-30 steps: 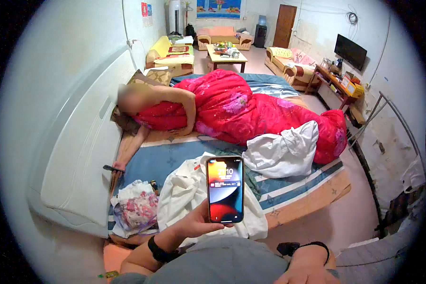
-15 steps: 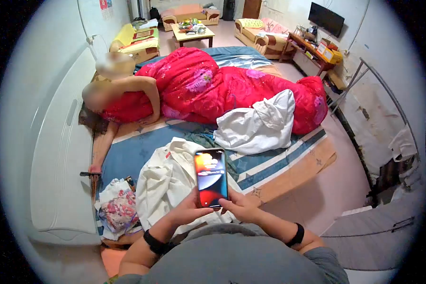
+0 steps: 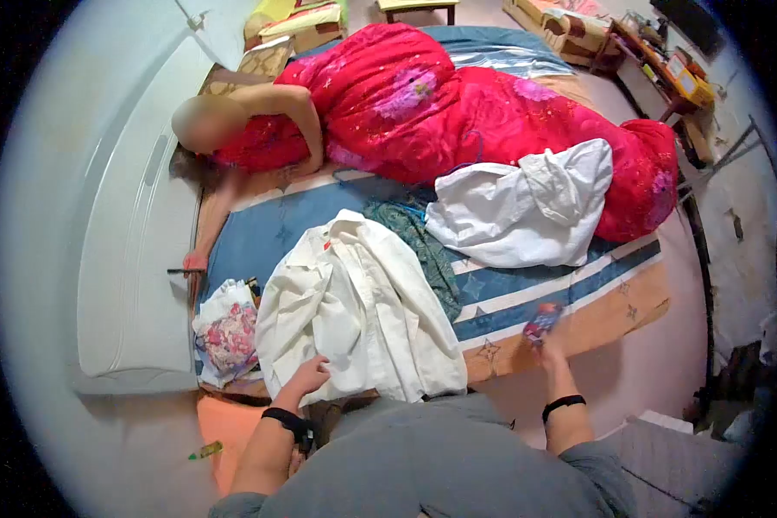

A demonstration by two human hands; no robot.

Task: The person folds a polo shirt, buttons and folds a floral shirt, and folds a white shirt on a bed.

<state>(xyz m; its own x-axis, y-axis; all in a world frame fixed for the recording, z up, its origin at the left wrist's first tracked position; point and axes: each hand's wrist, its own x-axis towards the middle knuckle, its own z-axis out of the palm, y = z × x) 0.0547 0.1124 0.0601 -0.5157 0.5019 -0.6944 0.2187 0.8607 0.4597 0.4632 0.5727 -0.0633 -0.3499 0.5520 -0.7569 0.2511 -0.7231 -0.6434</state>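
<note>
My right hand (image 3: 551, 349) grips a smartphone (image 3: 543, 321), smeared by motion, above the orange border of the bed sheet. My left hand (image 3: 307, 377) is over the lower left part of a white long-sleeved shirt (image 3: 375, 298), its fingers apart with nothing held; I cannot tell if it touches the cloth. The shirt lies spread on the bed in front of me, its collar pointing away. A dark green patterned cloth (image 3: 416, 250) lies partly under its right side. Farther right, a second white garment (image 3: 518, 211) is bunched against a red floral quilt (image 3: 483, 112).
A person (image 3: 276, 121) lies under the quilt, one hand holding a dark thin object (image 3: 186, 271) by the white headboard (image 3: 134, 259). Floral folded clothing (image 3: 230, 337) sits at the bed's left edge. A cluttered wooden stand (image 3: 656, 69) and metal rail (image 3: 734, 151) are on the right.
The phone was between both hands at the centre; my right hand has carried it rightward. My left hand has let go and moved left. The view has tilted down.
</note>
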